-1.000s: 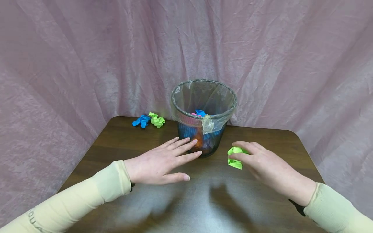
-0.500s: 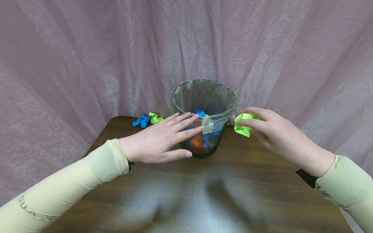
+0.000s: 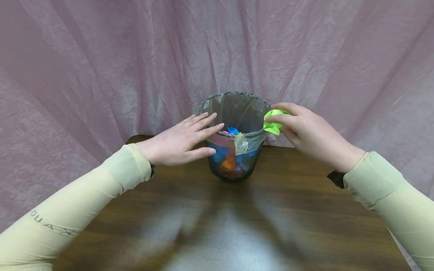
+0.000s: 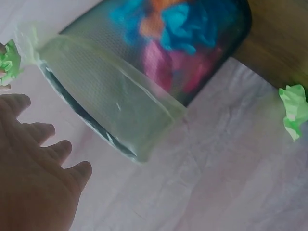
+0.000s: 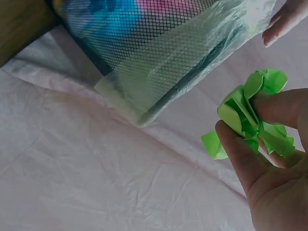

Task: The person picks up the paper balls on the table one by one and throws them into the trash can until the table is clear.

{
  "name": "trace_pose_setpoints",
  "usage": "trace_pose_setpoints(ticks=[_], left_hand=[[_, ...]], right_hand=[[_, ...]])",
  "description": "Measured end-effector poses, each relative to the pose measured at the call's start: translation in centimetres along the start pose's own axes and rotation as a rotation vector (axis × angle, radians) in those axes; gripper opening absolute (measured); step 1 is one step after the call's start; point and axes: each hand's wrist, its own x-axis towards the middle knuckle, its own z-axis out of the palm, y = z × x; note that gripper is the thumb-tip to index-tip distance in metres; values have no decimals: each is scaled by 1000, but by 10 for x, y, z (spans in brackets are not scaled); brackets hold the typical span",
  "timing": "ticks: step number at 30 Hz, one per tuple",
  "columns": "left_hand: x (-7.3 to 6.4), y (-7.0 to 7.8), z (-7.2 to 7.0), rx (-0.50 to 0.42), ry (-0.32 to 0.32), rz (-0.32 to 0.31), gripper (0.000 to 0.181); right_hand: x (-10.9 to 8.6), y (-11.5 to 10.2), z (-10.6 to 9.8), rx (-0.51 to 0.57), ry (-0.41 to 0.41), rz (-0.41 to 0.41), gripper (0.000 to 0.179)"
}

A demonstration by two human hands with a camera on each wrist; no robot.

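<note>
My right hand (image 3: 308, 131) pinches a crumpled green paper ball (image 3: 272, 126) between thumb and fingers, level with the right rim of the mesh wastebasket (image 3: 251, 162). In the right wrist view the green paper (image 5: 240, 108) shows its folds, held apart from the basket's lined edge. A thin clear bag (image 3: 245, 145) lines the basket and folds over its rim. Inside lie blue (image 4: 185, 26), pink (image 4: 159, 65) and orange crumpled papers. My left hand (image 3: 174, 141) is spread with straight fingers over the basket's left rim, holding nothing.
The basket stands on a dark wooden table (image 3: 288, 218) near its back edge. A pink curtain (image 3: 162, 56) hangs behind. In the left wrist view another green paper ball (image 4: 294, 111) lies by the table's edge; the head view has it hidden behind the left hand.
My right hand has lifted the green paper ball from near the table up to the basket's right rim. My left hand has risen from the basket's lower front to its left rim.
</note>
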Motion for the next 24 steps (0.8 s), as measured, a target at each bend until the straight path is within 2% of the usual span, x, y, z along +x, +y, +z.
trace_pose_setpoints(ticks=[7,15,24], left_hand=[[13,-14,-7,21,-37,-60,73],[29,-20,-11,30,-49,-80,73],[31,-22,-10,20,-52,-96,74]], right_hand=[[26,11,11,3,-43,55,39],[45,18,26,19,-96,110,42],[57,17,46,26,-190,138,49]])
